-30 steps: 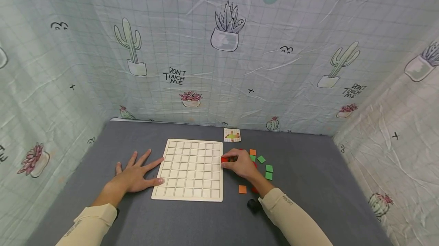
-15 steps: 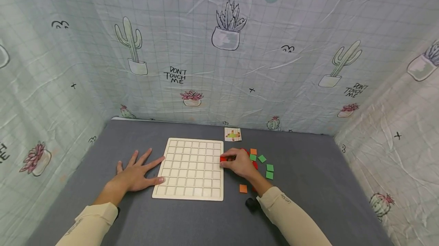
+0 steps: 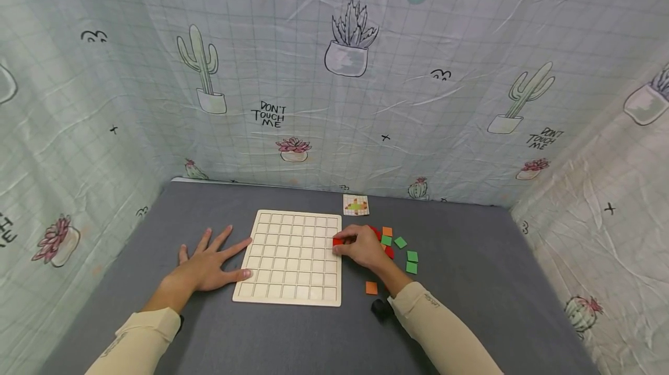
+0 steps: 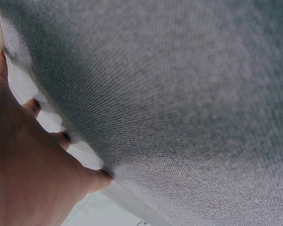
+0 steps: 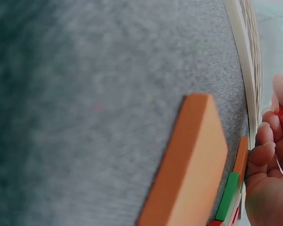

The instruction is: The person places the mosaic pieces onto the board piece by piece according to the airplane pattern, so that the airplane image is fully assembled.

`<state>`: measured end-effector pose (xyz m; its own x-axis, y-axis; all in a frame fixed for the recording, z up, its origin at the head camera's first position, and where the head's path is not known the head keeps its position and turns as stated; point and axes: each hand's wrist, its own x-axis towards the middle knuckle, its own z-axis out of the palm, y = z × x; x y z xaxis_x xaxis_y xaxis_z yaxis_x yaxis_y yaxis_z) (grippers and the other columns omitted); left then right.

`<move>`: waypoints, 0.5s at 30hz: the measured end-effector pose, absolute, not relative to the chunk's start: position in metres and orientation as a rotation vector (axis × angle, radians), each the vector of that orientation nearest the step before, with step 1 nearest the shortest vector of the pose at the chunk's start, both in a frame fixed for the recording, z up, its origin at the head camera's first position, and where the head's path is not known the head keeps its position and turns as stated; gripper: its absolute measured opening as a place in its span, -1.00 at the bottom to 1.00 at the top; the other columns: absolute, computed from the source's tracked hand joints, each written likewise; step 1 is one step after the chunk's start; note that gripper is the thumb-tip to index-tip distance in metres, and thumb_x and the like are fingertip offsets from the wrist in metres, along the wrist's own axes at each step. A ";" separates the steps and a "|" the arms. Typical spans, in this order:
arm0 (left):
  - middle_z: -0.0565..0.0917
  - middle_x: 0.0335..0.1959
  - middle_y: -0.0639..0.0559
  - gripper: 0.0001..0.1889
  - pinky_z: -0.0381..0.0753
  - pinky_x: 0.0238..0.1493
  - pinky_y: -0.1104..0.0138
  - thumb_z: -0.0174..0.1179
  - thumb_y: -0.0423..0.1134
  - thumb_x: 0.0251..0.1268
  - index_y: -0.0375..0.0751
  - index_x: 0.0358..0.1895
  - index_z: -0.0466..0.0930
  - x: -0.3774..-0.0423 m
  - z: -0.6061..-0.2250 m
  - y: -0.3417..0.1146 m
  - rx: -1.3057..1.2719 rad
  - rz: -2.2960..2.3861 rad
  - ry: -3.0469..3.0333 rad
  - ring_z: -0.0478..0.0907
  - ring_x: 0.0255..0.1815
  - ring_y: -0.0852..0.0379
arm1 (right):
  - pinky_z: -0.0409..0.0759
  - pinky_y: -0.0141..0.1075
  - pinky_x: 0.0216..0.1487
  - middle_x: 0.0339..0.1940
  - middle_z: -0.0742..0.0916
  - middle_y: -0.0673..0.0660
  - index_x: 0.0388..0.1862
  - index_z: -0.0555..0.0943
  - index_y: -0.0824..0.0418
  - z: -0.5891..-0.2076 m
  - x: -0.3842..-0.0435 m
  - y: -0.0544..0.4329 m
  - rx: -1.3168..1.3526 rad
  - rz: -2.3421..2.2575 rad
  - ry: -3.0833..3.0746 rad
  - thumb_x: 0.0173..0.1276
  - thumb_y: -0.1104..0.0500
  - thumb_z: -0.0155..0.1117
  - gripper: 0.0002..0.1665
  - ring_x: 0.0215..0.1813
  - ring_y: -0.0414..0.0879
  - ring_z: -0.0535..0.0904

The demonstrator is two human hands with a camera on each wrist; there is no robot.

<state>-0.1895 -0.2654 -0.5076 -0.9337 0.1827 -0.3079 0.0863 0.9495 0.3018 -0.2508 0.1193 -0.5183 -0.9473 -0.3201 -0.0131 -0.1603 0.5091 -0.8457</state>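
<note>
A pale wooden grid board lies on the grey table, its squares bare apart from the right edge. At that edge my right hand pinches a red tile between thumb and fingers, over the rightmost column. In the right wrist view the same red tile shows only as a sliver at the fingertips. My left hand lies spread on the table, thumb and index finger touching the board's left edge. The left wrist view shows the left hand with its fingertips on the cloth.
Right of the board lie several green tiles, red tiles and orange tiles, partly behind the right hand. A pattern card lies beyond the board. A small black object sits beside the right sleeve. Patterned cloth walls surround the table.
The right hand has moved slightly left with the red tile, from the board's right rim to over its last column. The left hand stays in place.
</note>
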 end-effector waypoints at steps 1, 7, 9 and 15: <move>-0.11 0.76 -0.19 0.00 -0.36 0.28 -0.75 0.07 0.65 0.18 0.34 0.66 0.15 -0.190 -0.507 -0.265 0.195 0.410 2.764 -0.30 0.68 -0.61 | 0.52 -0.39 -0.35 -0.20 0.80 0.14 -0.08 0.84 0.20 -0.518 -0.251 0.119 -0.410 -1.418 2.581 0.18 0.27 0.63 -0.70 -0.35 -0.16 0.55; -0.10 0.76 -0.21 0.02 -0.36 0.27 -0.75 0.08 0.66 0.16 0.33 0.66 0.15 -0.190 -0.509 -0.266 0.199 0.409 2.768 -0.28 0.67 -0.62 | 0.52 -0.37 -0.35 -0.20 0.78 0.16 -0.08 0.84 0.23 -0.518 -0.253 0.117 -0.423 -1.412 2.592 0.18 0.30 0.62 -0.70 -0.35 -0.15 0.53; -0.09 0.75 -0.21 0.02 -0.37 0.27 -0.75 0.08 0.67 0.16 0.34 0.66 0.15 -0.190 -0.510 -0.266 0.201 0.410 2.772 -0.27 0.67 -0.62 | 0.51 -0.37 -0.34 -0.20 0.78 0.16 -0.08 0.84 0.24 -0.518 -0.254 0.115 -0.426 -1.409 2.598 0.18 0.30 0.62 -0.70 -0.35 -0.15 0.52; -0.09 0.76 -0.20 0.02 -0.37 0.28 -0.75 0.07 0.67 0.15 0.34 0.66 0.16 -0.190 -0.511 -0.265 0.199 0.404 2.773 -0.28 0.68 -0.61 | 0.49 -0.37 -0.36 -0.23 0.77 0.16 -0.09 0.85 0.24 -0.516 -0.254 0.111 -0.438 -1.379 2.625 0.16 0.30 0.62 -0.70 -0.36 -0.14 0.50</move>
<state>-0.1896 -0.2654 -0.5107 -0.9357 0.1826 -0.3018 0.0888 0.9500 0.2993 -0.2543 0.1115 -0.5161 -0.9471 -0.3207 0.0078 -0.1883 0.5361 -0.8229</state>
